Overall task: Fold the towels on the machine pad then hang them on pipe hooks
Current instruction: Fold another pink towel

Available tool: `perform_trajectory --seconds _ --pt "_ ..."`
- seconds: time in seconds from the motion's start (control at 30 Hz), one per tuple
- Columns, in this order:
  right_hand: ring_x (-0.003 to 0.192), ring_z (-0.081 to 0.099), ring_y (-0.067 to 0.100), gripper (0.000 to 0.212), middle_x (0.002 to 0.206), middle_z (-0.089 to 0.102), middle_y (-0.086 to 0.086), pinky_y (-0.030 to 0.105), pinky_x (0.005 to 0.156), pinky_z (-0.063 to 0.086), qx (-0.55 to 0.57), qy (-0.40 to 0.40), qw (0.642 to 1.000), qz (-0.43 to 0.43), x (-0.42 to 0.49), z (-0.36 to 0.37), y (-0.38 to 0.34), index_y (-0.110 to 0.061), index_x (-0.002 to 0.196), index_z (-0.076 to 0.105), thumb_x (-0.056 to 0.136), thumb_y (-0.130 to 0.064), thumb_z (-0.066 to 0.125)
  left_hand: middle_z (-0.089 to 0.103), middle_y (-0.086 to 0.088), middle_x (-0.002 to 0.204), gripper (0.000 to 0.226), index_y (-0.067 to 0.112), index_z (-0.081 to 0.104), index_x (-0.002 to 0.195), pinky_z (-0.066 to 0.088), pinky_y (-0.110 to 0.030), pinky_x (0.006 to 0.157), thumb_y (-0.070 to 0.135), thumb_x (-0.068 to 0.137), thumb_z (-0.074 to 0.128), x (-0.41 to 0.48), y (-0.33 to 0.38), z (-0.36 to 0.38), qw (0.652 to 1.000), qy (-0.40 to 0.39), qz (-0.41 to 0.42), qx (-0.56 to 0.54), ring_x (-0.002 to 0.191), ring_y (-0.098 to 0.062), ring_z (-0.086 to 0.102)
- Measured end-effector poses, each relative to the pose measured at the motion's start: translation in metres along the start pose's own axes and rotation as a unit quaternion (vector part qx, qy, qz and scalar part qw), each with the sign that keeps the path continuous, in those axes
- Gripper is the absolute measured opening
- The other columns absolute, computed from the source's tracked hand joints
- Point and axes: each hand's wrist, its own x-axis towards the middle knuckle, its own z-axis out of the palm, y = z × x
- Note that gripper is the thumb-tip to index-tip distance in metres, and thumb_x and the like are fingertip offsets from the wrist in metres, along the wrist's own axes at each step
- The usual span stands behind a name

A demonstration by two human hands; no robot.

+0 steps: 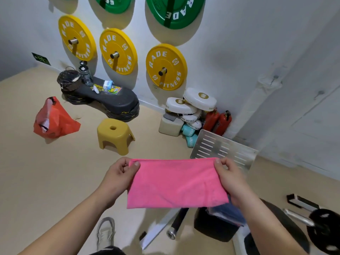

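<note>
A pink towel [174, 183] hangs stretched in the air in front of me, folded along its top edge. My left hand [117, 175] pinches its top left corner and my right hand [230, 179] pinches its top right corner. Below the towel's right side sits the black machine pad [213, 227], with a pile of dark blue and other cloths [226, 212] on it, partly hidden by my right forearm. A white wall pipe [257, 100] runs down at the right; I cannot make out hooks on it.
A yellow stool [114, 135] and an orange bag [53, 120] stand on the beige floor to the left. A perforated metal plate [224, 150] lies behind the towel. Yellow weight plates [165, 67] hang on the wall. A barbell [303, 219] lies at the right. My shoe [105, 232] is below.
</note>
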Motion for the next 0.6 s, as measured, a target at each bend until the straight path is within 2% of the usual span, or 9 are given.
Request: perform_trajectory --seconds 0.1,0.17,0.23,0.3,0.37,0.4,0.47,0.53,0.6 --pt "0.078 0.053 0.02 0.03 0.089 0.059 0.01 0.034 0.067 0.042 0.005 0.015 1.0 0.01 0.014 0.068 -0.022 -0.015 0.098 0.06 0.104 -0.044 0.053 0.055 -0.002 0.072 0.02 0.014 0.066 0.091 0.037 -0.029 0.058 0.033 0.099 0.066 0.047 0.008 -0.034 0.999 0.048 -0.015 0.003 0.066 -0.018 0.05" --pt "0.073 0.052 0.018 0.026 0.085 0.059 0.005 0.03 0.063 0.039 0.012 0.019 1.0 0.018 0.019 0.119 -0.045 -0.02 0.095 0.06 0.103 -0.044 0.055 0.055 0.005 0.067 0.02 0.014 0.068 0.095 0.038 -0.029 0.058 0.033 0.097 0.068 0.074 0.022 -0.056 0.999 0.049 -0.023 -0.003 0.065 -0.016 0.051" --pt "0.067 0.053 0.017 0.021 0.079 0.06 0.005 0.028 0.06 0.041 0.029 -0.005 0.999 0.017 0.021 0.17 -0.073 -0.021 0.093 0.061 0.102 -0.04 0.057 0.051 0.001 0.066 0.025 0.008 0.066 0.097 0.04 -0.029 0.056 0.033 0.097 0.068 0.096 0.04 -0.075 0.999 0.023 -0.029 0.003 0.061 -0.016 0.05" --pt "0.063 0.057 0.02 0.021 0.076 0.061 0.011 0.032 0.055 0.046 0.06 -0.046 0.997 0.012 0.021 0.217 -0.099 -0.018 0.094 0.059 0.102 -0.037 0.059 0.053 -0.008 0.072 0.027 0.007 0.065 0.1 0.049 -0.035 0.053 0.033 0.097 0.068 0.111 0.062 -0.089 0.999 -0.026 -0.036 -0.014 0.062 -0.022 0.056" --pt "0.061 0.065 0.023 0.022 0.076 0.07 0.015 0.034 0.05 0.051 0.102 -0.089 0.991 0.006 0.022 0.257 -0.124 -0.016 0.096 0.058 0.101 -0.037 0.062 0.069 -0.008 0.08 0.023 0.015 0.068 0.098 0.063 -0.043 0.06 0.038 0.097 0.068 0.125 0.08 -0.1 0.997 -0.078 -0.021 -0.015 0.07 -0.027 0.071" --pt "0.061 0.068 0.023 0.022 0.078 0.073 0.018 0.035 0.05 0.054 0.114 -0.096 0.989 0.004 0.023 0.273 -0.134 -0.016 0.096 0.059 0.1 -0.037 0.064 0.074 -0.003 0.083 0.021 0.02 0.07 0.096 0.065 -0.046 0.066 0.04 0.096 0.067 0.133 0.087 -0.105 0.996 -0.09 -0.009 0.008 0.076 -0.024 0.075" --pt "0.063 0.069 0.025 0.02 0.081 0.072 0.023 0.037 0.053 0.056 0.125 -0.074 0.989 0.007 0.029 0.296 -0.151 -0.017 0.095 0.063 0.098 -0.036 0.068 0.076 0.004 0.085 0.015 0.026 0.074 0.095 0.064 -0.042 0.076 0.039 0.097 0.067 0.151 0.098 -0.113 0.995 -0.09 0.01 0.044 0.081 -0.016 0.076" --pt "0.066 0.07 0.025 0.019 0.081 0.071 0.021 0.038 0.054 0.058 0.139 -0.035 0.99 0.009 0.04 0.305 -0.161 -0.015 0.093 0.068 0.096 -0.033 0.072 0.077 0.01 0.085 0.013 0.029 0.077 0.096 0.062 -0.033 0.072 0.032 0.098 0.065 0.168 0.106 -0.121 0.993 -0.107 0.016 0.043 0.081 -0.012 0.075" --pt "0.067 0.071 0.019 0.018 0.078 0.068 0.013 0.036 0.053 0.058 0.147 -0.014 0.989 0.014 0.054 0.305 -0.169 -0.01 0.092 0.07 0.095 -0.027 0.074 0.078 0.01 0.087 0.019 0.032 0.08 0.097 0.062 -0.033 0.072 0.025 0.1 0.063 0.183 0.115 -0.122 0.988 -0.143 0.018 0.049 0.082 -0.013 0.074"
